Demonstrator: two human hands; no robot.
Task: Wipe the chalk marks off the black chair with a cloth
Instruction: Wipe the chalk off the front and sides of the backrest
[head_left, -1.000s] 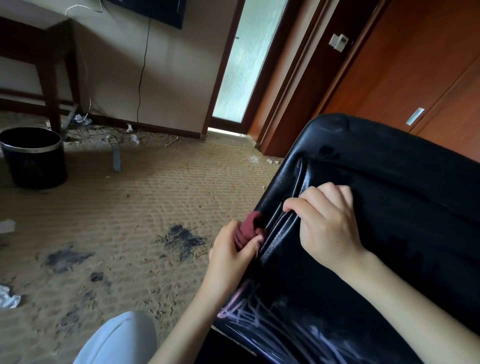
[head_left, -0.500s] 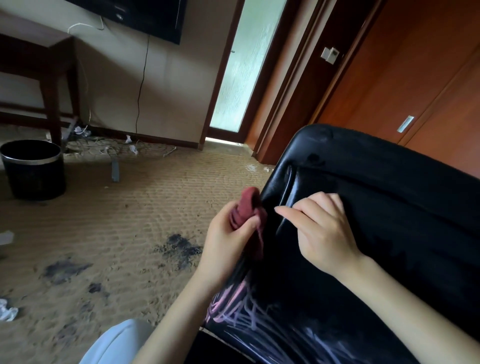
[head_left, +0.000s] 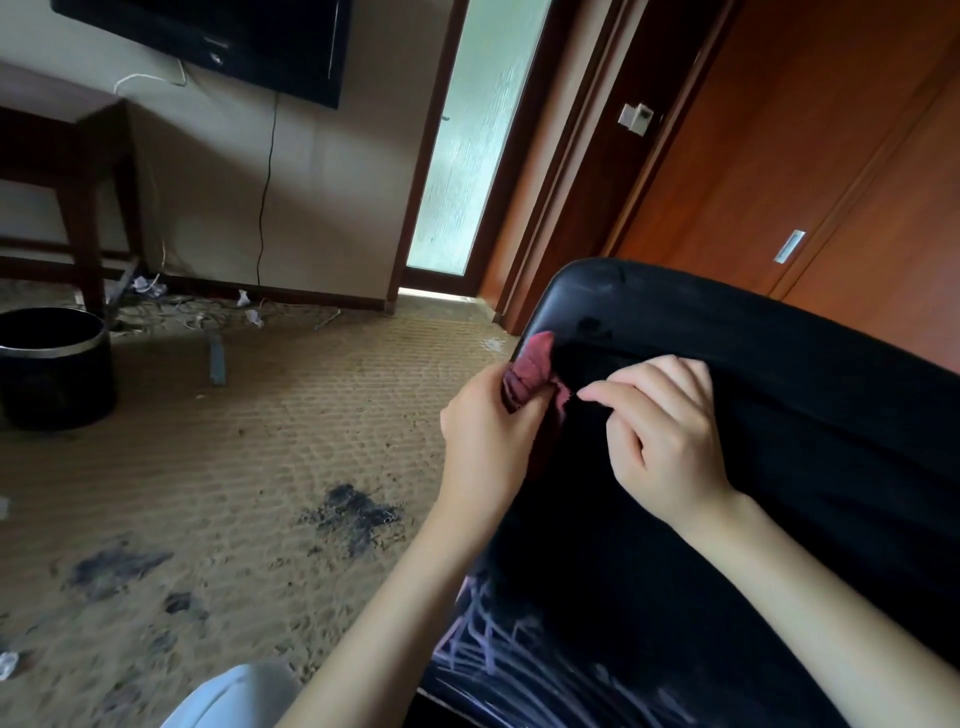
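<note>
One black bin (head_left: 52, 364) stands well left of the chair (head_left: 779, 415).

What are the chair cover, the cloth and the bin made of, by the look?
Black chair: looks like smooth leather or vinyl, slight sheen on the rolled top edge; which one is unclear. Cloth: soft dark red woven fabric, bunched and creased. Bin: glossy black body, likely plastic or coated metal, with a shiny metallic rim band.

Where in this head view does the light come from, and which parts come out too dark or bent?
Head view: light enters by the frosted glass panel; the black chair sinks into near-featureless shadow around the cloth; the wide lens tilts and bows the door frames; the chalk marks look slightly smeared.
</note>
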